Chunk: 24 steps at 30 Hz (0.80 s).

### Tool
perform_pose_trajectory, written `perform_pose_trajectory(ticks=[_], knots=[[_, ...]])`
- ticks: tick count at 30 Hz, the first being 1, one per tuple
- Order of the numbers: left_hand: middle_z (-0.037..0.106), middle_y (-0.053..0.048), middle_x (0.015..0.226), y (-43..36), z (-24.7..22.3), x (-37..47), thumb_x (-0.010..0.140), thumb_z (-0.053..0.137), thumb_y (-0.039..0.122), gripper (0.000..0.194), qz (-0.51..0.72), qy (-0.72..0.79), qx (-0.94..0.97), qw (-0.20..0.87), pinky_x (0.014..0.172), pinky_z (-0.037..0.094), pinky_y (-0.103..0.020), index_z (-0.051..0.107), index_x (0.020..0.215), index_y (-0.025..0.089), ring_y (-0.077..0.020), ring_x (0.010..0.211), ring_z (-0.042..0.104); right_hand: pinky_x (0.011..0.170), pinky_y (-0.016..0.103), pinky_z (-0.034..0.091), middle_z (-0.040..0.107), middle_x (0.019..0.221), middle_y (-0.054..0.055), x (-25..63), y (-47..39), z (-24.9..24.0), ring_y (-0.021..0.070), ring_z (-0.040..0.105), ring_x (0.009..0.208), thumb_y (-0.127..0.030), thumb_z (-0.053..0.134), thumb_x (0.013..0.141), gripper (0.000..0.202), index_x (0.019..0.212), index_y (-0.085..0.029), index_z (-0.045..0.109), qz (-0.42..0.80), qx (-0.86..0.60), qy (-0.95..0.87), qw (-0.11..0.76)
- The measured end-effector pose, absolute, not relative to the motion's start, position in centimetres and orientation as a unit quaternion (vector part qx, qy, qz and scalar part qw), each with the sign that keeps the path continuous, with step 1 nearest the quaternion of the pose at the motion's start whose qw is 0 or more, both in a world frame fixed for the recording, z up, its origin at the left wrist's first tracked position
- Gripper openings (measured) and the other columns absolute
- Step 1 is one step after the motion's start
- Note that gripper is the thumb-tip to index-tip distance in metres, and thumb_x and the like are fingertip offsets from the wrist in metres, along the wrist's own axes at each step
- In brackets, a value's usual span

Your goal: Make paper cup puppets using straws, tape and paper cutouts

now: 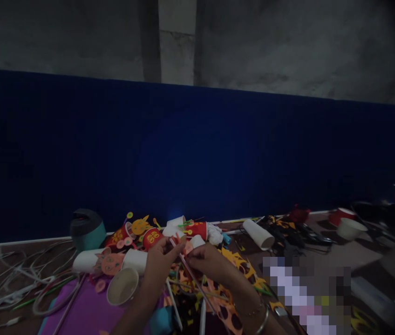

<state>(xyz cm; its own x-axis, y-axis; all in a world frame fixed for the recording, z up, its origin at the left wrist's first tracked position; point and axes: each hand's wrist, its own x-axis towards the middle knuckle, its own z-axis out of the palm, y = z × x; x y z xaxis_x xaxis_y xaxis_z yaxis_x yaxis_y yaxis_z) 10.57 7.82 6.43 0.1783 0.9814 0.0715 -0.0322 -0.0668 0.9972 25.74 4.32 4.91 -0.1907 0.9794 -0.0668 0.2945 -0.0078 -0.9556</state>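
Note:
In the head view, my left hand [160, 260] pinches thin pink and white straws [192, 274] between thumb and fingers; they slant down to the right. My right hand [209, 261], with bracelets on its wrist, is closed just right of the straws. A small pale orange paper piece [187, 247] shows by its fingertips, but what they grip is unclear. Behind my hands lie red paper cups [152, 236] with gold print. Yellow-orange paper sheets with cut-out holes [230, 316] spread under my right forearm. A white paper cup [123, 286] stands left of my left wrist.
White cables [19, 284] tangle at the left, near a teal and black device [87, 228]. Purple sheets [89, 309] lie in front. An orange cat-face cutout [112, 264] rests against white cups. Another white cup [258, 234] lies at right. A blue partition [197, 153] rises behind.

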Motion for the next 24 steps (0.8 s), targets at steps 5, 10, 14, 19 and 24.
perform_pose_trajectory(ticks=[5, 10, 14, 19, 24], knots=[[0.053, 0.006, 0.048, 7.8, 6.5, 10.3, 0.056, 0.076, 0.037, 0.026, 0.487, 0.454, 0.587, 0.46, 0.049, 0.036, -0.02, 0.06, 0.059, 0.018, -0.0124, 0.048, 0.047, 0.045, 0.018, 0.033, 0.051, 0.048, -0.003, 25.7, 4.4, 4.8, 0.0067, 0.041, 0.043, -0.024, 0.049, 0.076, 0.024, 0.06, -0.013, 0.064, 0.442, -0.539, -0.625, 0.352], [0.055, 0.005, 0.051, 8.1, 5.3, 10.3, 0.062, 0.073, 0.037, 0.022, 0.477, 0.456, 0.622, 0.421, 0.049, 0.035, -0.02, 0.062, 0.067, 0.018, -0.0136, 0.051, 0.051, 0.042, 0.019, 0.025, 0.039, 0.042, -0.006, 25.5, 4.2, 4.7, 0.006, 0.033, 0.041, -0.023, 0.054, 0.073, 0.023, 0.052, -0.014, 0.059, 0.399, -0.549, -0.645, 0.352], [0.054, 0.006, 0.049, 8.1, 5.4, 10.4, 0.059, 0.075, 0.035, 0.023, 0.492, 0.456, 0.608, 0.424, 0.049, 0.035, -0.019, 0.061, 0.063, 0.018, -0.0124, 0.05, 0.05, 0.043, 0.02, 0.022, 0.043, 0.045, -0.004, 25.0, 4.0, 4.9, 0.007, 0.035, 0.044, -0.021, 0.05, 0.074, 0.022, 0.056, -0.014, 0.063, 0.317, -0.571, -0.675, 0.343], [0.062, 0.004, 0.06, 8.0, 6.2, 10.6, 0.061, 0.075, 0.035, 0.023, 0.493, 0.409, 0.522, 0.563, 0.056, 0.044, -0.019, 0.063, 0.068, 0.017, -0.0118, 0.057, 0.056, 0.044, 0.02, 0.022, 0.04, 0.047, -0.004, 24.9, 3.9, 5.7, 0.0073, 0.034, 0.046, -0.02, 0.047, 0.074, 0.023, 0.055, -0.014, 0.06, 0.32, -0.578, -0.658, 0.361], [0.069, -0.001, 0.074, 8.4, 5.3, 10.4, 0.066, 0.071, 0.033, 0.024, 0.473, 0.375, 0.464, 0.649, 0.064, 0.05, -0.024, 0.066, 0.081, 0.016, -0.0133, 0.062, 0.062, 0.046, 0.02, 0.025, 0.042, 0.048, -0.004, 25.3, 4.2, 5.4, 0.008, 0.034, 0.048, -0.02, 0.048, 0.073, 0.022, 0.054, -0.015, 0.058, 0.349, -0.565, -0.651, 0.368]])
